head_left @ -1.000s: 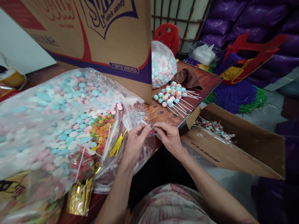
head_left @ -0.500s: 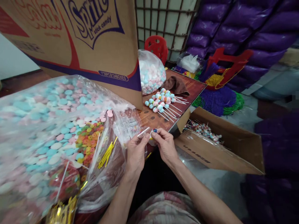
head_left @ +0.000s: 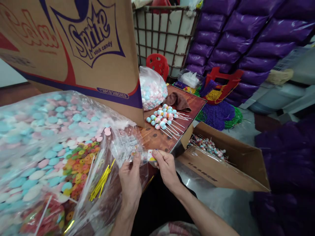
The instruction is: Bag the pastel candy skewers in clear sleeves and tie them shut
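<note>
Between both hands a small clear plastic bag [head_left: 150, 155] with a white, yellow and red print is stretched out. My left hand [head_left: 131, 175] pinches its left end between thumb and fingers. At the printed end, my right hand [head_left: 167, 167] is closed on it the same way. Just beyond my left hand lies a stack of clear printed bags [head_left: 124, 146]. Candy skewers [head_left: 161, 118] of pastel pieces on white sticks rest on the table [head_left: 154, 140] beyond my hands. Gold twist ties [head_left: 102, 180] lie on plastic to the left of my left hand.
A large open plastic bag of pastel candies [head_left: 52, 154] and fruit-coloured gummy rings [head_left: 82, 160] covers the left side. Behind it stands a tall carton [head_left: 98, 75]. An open cardboard box [head_left: 236, 177] with finished-looking sticks sits at right. A brown cloth [head_left: 177, 101] lies farther back.
My hands have moved apart, and the small plastic bag now stretches between them with its print showing. The view has shifted, so the surroundings sit lower and farther left.
</note>
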`<state>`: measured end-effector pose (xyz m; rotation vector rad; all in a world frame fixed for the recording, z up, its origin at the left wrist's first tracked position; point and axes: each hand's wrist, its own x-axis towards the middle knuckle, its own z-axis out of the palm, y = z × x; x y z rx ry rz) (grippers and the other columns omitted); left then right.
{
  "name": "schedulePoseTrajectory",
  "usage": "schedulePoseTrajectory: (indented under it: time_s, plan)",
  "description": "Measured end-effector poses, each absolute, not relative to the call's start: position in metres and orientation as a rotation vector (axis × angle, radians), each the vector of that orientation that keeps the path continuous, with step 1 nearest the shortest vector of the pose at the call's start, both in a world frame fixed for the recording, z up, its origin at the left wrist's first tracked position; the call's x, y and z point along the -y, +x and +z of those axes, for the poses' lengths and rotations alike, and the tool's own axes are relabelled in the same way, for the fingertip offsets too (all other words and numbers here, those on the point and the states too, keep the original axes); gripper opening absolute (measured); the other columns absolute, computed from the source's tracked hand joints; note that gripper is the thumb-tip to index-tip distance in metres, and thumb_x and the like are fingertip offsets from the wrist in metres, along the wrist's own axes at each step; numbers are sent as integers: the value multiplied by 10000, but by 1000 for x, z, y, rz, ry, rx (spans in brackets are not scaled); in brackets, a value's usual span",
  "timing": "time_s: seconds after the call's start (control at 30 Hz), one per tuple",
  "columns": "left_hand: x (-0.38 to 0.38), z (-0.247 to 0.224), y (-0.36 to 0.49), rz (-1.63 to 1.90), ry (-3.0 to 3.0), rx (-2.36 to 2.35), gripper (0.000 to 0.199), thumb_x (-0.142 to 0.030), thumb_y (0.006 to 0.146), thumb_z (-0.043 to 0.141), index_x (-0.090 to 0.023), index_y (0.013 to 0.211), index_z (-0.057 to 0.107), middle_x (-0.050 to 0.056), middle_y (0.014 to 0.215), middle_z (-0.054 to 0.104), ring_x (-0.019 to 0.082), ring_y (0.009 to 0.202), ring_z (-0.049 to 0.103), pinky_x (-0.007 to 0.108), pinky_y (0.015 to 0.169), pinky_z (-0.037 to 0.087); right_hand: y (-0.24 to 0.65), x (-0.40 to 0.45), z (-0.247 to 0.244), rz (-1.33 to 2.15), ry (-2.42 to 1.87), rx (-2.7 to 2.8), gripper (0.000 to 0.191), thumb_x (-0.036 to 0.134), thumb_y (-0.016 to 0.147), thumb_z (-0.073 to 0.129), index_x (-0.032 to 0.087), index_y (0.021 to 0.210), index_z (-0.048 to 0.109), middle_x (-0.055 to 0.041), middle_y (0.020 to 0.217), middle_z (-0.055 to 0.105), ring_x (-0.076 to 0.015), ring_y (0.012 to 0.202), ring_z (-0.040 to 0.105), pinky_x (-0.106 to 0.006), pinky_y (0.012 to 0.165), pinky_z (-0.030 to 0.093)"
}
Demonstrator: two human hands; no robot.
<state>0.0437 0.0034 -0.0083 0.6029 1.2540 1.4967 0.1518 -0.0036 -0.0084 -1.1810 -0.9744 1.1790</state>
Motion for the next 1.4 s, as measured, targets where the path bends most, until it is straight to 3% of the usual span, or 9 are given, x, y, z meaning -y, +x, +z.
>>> schedulePoseTrajectory:
  time_s: [0.23,0.4,0.57,0.73,0.9,1.07,1.23,1.33,1.4]
  plan:
    - [-3,-8,43,1481,548,-1214,289,-379,663,858,-152,773,715,-1,741,696,115,667,614,238,653,513,150,-3,-10,1173,-1137,903,237,393,806,714,177,748,634,39,668,531,-102,603,424,-228,570,358]
    - [-3,-3,46,1467,478,-1129,281,-408,704,833,-166,790,718,7,799,717,114,712,634,217,650,504,150,-7,-11,1135,-1141,930,399,448,878,634,188,611,491,53,599,409,-94,567,340,-230,541,307]
    - [-10,3,39,1451,325,-1034,289,-254,597,901,-162,824,747,19,872,741,111,772,660,211,713,528,152,-10,-15,1117,-1179,1041,471,475,904,590,202,578,386,57,588,338,-90,554,290,-231,525,278]
    - [-11,2,39,1506,325,-1066,313,-285,553,924,-139,750,729,4,774,708,94,682,625,203,631,514,154,-12,-22,1106,-1202,918,461,486,904,591,209,604,377,60,597,325,-88,544,276,-228,499,260]
    - [-11,2,37,1468,362,-1069,295,-352,634,888,-158,753,699,-11,794,685,94,690,620,216,641,519,161,-14,-15,1066,-1238,1010,454,448,906,586,205,574,393,59,574,332,-90,539,286,-236,507,261]
    - [-14,7,35,1511,367,-1063,265,-283,643,884,-151,714,665,-21,746,677,83,671,618,189,638,510,170,-17,-7,983,-1259,1229,425,419,927,561,199,580,450,50,563,402,-100,550,368,-239,539,306]
    - [-19,5,32,1562,200,-1038,188,-191,717,836,-147,748,656,-32,735,671,66,652,611,181,658,514,194,-46,-1,427,-1498,1485,379,384,947,552,200,626,469,22,632,481,-129,617,427,-267,635,348]
    - [-22,5,26,1512,45,-1034,88,-154,830,736,-145,796,655,-26,738,660,68,646,612,192,652,515,214,-75,5,-53,-1804,1639,203,322,945,567,183,801,599,-81,860,638,-213,810,527,-329,749,357]
    - [-23,7,24,1456,-24,-1048,105,-171,899,661,-146,799,645,-21,700,641,74,615,604,199,622,509,224,-93,6,-186,-1998,1730,112,259,916,594,157,939,637,-155,1010,670,-275,913,554,-367,783,353]
